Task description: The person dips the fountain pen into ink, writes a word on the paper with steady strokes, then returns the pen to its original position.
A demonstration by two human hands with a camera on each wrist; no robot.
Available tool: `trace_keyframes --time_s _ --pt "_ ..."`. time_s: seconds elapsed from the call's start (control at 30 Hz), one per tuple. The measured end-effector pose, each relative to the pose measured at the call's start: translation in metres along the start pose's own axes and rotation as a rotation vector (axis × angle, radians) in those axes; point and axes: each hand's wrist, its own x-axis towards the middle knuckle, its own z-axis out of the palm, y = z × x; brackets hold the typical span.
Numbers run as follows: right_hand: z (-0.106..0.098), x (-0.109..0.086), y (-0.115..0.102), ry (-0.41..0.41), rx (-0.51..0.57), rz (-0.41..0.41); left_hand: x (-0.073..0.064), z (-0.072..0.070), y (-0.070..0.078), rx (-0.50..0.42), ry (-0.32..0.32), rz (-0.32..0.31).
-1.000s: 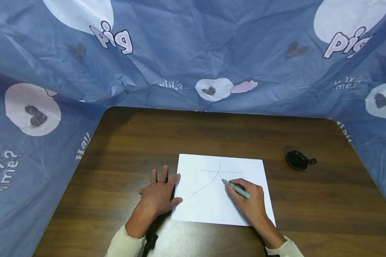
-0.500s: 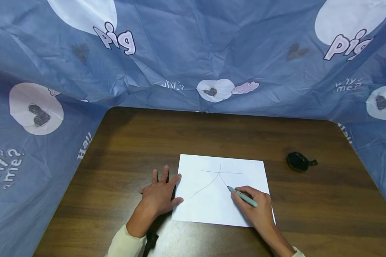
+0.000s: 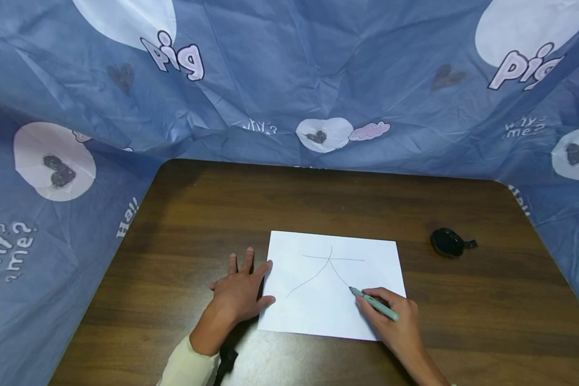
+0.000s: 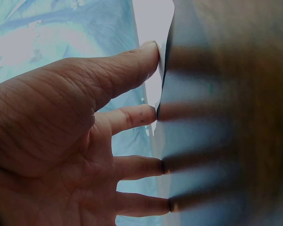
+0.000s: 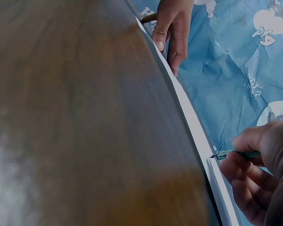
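Note:
A white sheet of paper [image 3: 313, 316] lies on the table and bears thin pen lines: a crossbar, a short upright, and two strokes spreading downward. My right hand [image 3: 398, 321] pinches a pale green pen [image 3: 378, 307], its tip at the lower end of the right-hand stroke. In the right wrist view the pen [image 5: 247, 154] sits between thumb and fingers, its point at the paper [image 5: 193, 122]. My left hand [image 3: 238, 295] rests with spread fingers at the paper's left edge. The left wrist view shows the thumb [image 4: 132, 66] and fingertips along that edge.
A small black object with a short tab [image 3: 447, 242] lies to the right of the paper on the brown wooden table [image 3: 318, 198]. Blue printed cloth [image 3: 251, 69] hangs behind the table and at both sides.
My right hand has moved down and to the right with the pen, and the right-hand stroke has grown longer. The left hand stays in place on the paper's edge.

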Motion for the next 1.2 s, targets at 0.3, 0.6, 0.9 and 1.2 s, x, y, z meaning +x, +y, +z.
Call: trace_keyframes --time_s 0.3,0.6,0.9,1.2 --pt "-0.010 -0.007 0.003 0.005 -0.040 0.050 0.001 0.000 0.001 0.006 -0.004 0.001" --pt "-0.018 -0.015 0.008 0.039 -0.054 0.040 0.000 0.002 -0.001 0.000 0.009 0.019" --pt "-0.025 -0.019 0.010 0.043 -0.079 0.078 0.001 0.001 0.000 0.004 0.005 0.008" --pt "-0.031 -0.024 0.010 0.041 -0.124 0.137 0.001 0.002 0.000 0.007 0.015 0.012"
